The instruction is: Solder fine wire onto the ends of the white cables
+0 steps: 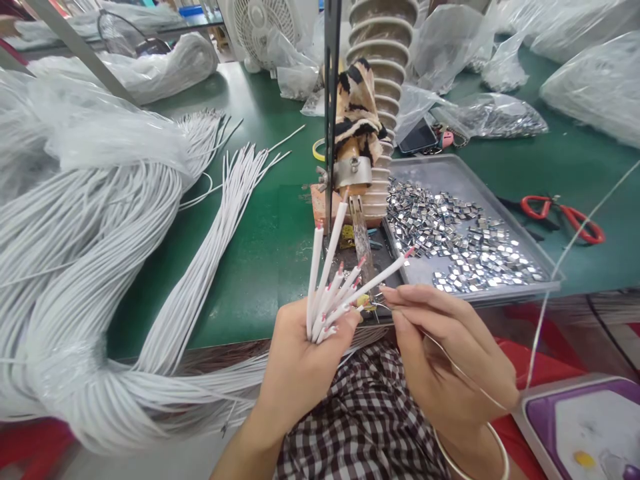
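Note:
My left hand (pixel 305 360) is closed around a bunch of white cables (pixel 325 267), whose stripped ends show red wire tips pointing up and to the right. My right hand (pixel 450 353) pinches a thin silvery solder wire (pixel 539 320) between thumb and fingers; it trails over the hand and up to the right. The wire's end lies close to the foot of a fixed soldering iron (pixel 363 233), just right of the cable ends. Whether the wire touches the iron I cannot tell. Cloth and a metal clamp (pixel 353 171) hold the iron upright.
A clear tray (pixel 465 167) of small metal pieces stands on the right, with red-handled pliers (pixel 563 217) beyond it. A ribbed hose (pixel 383 40) rises behind the iron. White cable bundles (pixel 200 267) cover the left side. A fan (pixel 260 30) and plastic bags stand at the back.

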Available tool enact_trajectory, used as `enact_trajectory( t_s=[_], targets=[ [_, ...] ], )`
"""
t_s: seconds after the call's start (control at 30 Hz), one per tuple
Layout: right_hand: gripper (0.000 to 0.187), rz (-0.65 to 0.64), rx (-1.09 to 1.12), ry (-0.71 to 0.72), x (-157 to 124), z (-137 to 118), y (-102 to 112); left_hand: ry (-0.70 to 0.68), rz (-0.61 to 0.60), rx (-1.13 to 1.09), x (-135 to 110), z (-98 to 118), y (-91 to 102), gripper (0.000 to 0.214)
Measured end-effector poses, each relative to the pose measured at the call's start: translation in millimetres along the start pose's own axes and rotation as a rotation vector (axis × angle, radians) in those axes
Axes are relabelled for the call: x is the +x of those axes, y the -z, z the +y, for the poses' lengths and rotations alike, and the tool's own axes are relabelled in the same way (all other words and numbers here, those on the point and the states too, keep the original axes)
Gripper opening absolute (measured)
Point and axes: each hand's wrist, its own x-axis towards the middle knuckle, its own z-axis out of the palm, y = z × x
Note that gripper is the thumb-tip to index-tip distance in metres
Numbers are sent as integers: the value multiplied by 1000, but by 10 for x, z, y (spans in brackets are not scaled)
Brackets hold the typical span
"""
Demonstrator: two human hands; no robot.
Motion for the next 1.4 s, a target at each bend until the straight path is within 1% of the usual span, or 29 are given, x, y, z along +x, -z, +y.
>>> enact_trajectory(
  t_s=[0.2,0.4,0.57,0.73,0.87,1.03,1.3,1.4],
  targets=[
    [29,-16,9,6,22,9,-11,6,22,-31,-14,19,-6,23],
    [27,-5,-35,23,4,11,14,-21,-16,30,-5,-3,0,18],
    [24,-66,-99,89,-2,-33,58,-63,-6,46,-9,27,-10,20],
    [21,-92,-134,95,46,-70,57,-55,34,23,-16,40,-16,23],
    [19,-106,-171,98,78,-103,65,-69,39,14,-20,9,-21,26],
    [17,-111,-144,109,56,-111,100,-77,-8,43,-43,-8,1,27],
    [22,-95,-94,100,31,-58,64,-60,-17,35,-12,-2,-1,26],
    [18,-105,-105,116,57,-72,64,-73,-4,40,-9,7,-7,27]
  ],
)
